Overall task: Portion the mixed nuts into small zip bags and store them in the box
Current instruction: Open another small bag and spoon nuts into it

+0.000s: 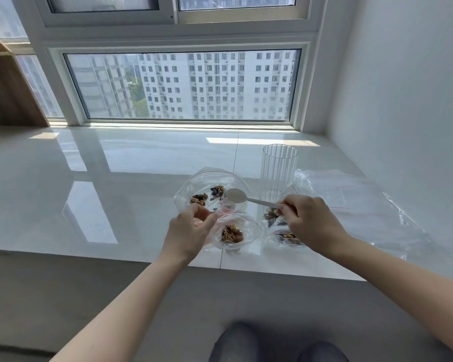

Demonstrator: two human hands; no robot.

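A large clear zip bag with scattered mixed nuts lies open on the white sill. My left hand pinches the mouth of a small zip bag that holds a heap of nuts. My right hand grips the handle of a white plastic spoon; its empty bowl hovers over the large bag. Beneath my right hand lie two more small bags with nuts, partly hidden. No box is in view.
A tall clear ribbed cup stands just behind the bags. Several empty zip bags lie flat to the right near the white wall. The sill's front edge runs below my hands. A wooden shelf stands far left.
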